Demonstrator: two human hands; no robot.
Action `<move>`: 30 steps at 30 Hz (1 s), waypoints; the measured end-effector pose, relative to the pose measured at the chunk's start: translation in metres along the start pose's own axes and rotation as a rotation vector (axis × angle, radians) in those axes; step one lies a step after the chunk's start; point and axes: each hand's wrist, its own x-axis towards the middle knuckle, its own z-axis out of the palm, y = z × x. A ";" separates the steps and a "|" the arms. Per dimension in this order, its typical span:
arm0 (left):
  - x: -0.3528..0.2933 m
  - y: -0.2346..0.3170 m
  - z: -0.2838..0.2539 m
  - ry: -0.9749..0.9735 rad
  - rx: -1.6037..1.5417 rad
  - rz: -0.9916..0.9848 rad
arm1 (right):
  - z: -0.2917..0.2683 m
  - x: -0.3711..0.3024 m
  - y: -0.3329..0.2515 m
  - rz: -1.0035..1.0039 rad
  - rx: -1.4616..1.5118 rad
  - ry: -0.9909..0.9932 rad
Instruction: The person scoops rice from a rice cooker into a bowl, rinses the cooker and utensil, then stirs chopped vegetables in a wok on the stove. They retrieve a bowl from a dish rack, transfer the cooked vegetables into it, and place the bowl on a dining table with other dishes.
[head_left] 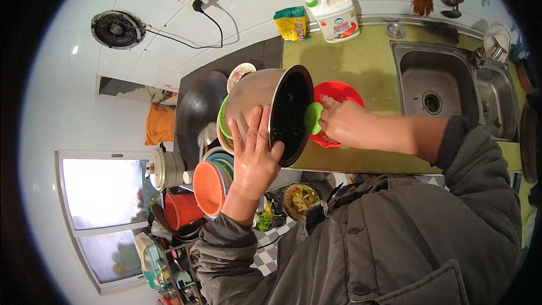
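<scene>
A metal inner pot (254, 93) with a dark inside is tipped on its side, its mouth facing right. My left hand (254, 149) grips it near the rim, with the fingers laid along the outer wall and the thumb at the edge. In my right hand (347, 123) is a flat, rounded green utensil (313, 117), probably a rice paddle, held at the pot's mouth; the fingers cover its handle. Partly behind the pot and that hand, a red basin (350, 93) sits on the yellow-green counter (367, 51); what it contains is mostly hidden.
A double steel sink (415, 73) lies to the right. Along the wall stand a white pump jug (337, 14) and a yellow-green bag (292, 24). Leftward are a dark wok (197, 101), stacked basins (209, 187) and a white cooker (166, 168). A scrap-filled container (301, 200) is below.
</scene>
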 end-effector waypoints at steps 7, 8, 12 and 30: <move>0.011 0.005 -0.001 0.007 0.004 0.073 | 0.001 -0.006 0.002 0.084 -0.043 0.085; 0.012 0.005 -0.002 0.013 0.019 0.077 | 0.002 -0.008 0.001 0.061 0.007 0.002; 0.014 0.006 -0.002 0.007 -0.012 0.056 | 0.003 -0.016 -0.008 0.087 -0.019 0.185; -0.006 -0.010 -0.008 0.160 -0.324 -0.333 | -0.010 -0.037 0.026 0.879 2.342 0.091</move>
